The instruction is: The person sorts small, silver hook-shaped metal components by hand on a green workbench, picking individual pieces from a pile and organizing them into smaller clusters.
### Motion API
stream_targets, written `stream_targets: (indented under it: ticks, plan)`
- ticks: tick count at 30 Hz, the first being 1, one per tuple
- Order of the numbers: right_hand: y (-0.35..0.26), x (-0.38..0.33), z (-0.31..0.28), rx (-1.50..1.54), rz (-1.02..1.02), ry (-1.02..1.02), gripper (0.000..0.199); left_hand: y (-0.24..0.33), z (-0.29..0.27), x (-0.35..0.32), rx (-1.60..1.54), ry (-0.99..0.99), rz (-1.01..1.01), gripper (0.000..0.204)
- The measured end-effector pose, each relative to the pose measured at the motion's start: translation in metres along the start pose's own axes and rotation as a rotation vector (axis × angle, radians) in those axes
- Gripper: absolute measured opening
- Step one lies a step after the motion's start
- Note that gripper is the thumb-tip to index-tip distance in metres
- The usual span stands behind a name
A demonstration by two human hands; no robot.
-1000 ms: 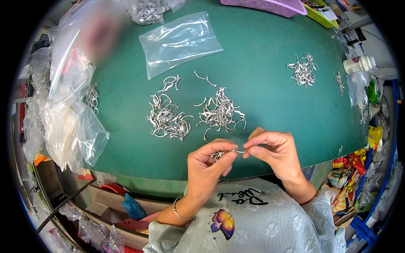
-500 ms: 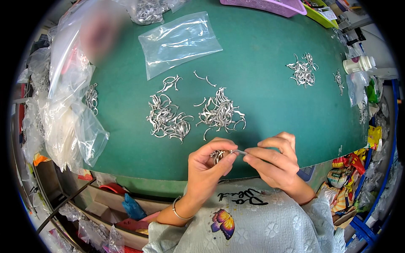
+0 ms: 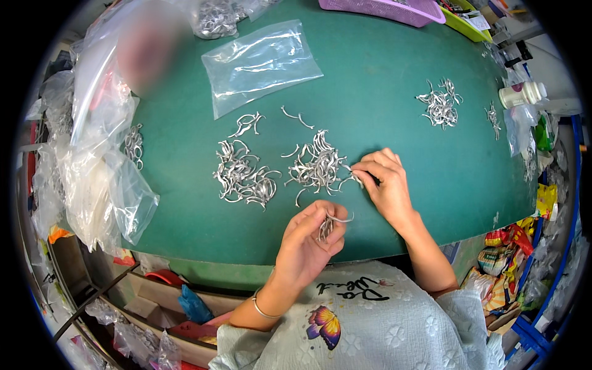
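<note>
Curved metal pieces [image 3: 326,229] sit bunched in my left hand [image 3: 312,237], just above the near edge of the green tabletop [image 3: 382,80]; its fingers curl round them with the thumb closed over, and one slender piece juts out to the right. My right hand [image 3: 354,173] is at the right side of a dense heap [image 3: 317,168] of the same silvery pieces, thumb and index fingertips almost together at one of them; I cannot tell whether they have hold of it. Just left of that lies a second heap [image 3: 237,176]. Beyond the two, toward the far edge, are a small loose group [image 3: 248,123] and a thin stray piece [image 3: 297,117], with a flat clear bag [image 3: 262,65] past them. Toward the far right corner lies a smaller heap [image 3: 443,106], and near the right edge a white bottle [image 3: 518,95]. A purple basket [image 3: 385,11] and a yellow-green basket [image 3: 464,27] stand side by side at the far edge, while crumpled plastic bags [image 3: 92,197] crowd the left edge.
</note>
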State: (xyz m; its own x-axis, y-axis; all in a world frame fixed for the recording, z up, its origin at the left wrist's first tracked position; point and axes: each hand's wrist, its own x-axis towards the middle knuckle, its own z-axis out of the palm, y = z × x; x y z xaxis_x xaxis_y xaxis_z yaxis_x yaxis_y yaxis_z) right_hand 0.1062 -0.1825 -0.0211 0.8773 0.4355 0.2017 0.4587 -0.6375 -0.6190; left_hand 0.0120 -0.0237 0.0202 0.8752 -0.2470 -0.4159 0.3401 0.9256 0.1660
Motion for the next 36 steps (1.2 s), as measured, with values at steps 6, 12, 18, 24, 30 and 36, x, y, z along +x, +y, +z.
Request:
stream_targets:
  ticks: [6,12,18,24,30,36]
  plan:
    - [0.003,-0.004,-0.005,0.345,0.27,-0.027,0.006,-0.002,-0.007,0.001,0.01,-0.005,-0.01,0.017]
    - [-0.011,-0.015,-0.021,1.076,0.604,-0.104,0.009,-0.006,-0.007,-0.002,0.247,0.026,0.11,0.018]
    - [-0.02,-0.027,-0.03,1.59,0.613,-0.251,0.01,-0.008,-0.004,-0.004,0.364,0.021,0.196,0.015]
    - [-0.032,-0.028,-0.04,1.841,0.64,-0.368,0.013,-0.007,-0.002,-0.005,0.372,0.013,0.209,0.01]
    - [-0.034,-0.028,-0.04,1.898,0.655,-0.437,0.018,-0.005,0.003,-0.008,0.395,0.038,0.211,0.01]
    - [-0.034,-0.03,-0.038,1.984,0.689,-0.513,0.015,-0.004,0.002,-0.008,0.339,-0.082,0.254,0.006]
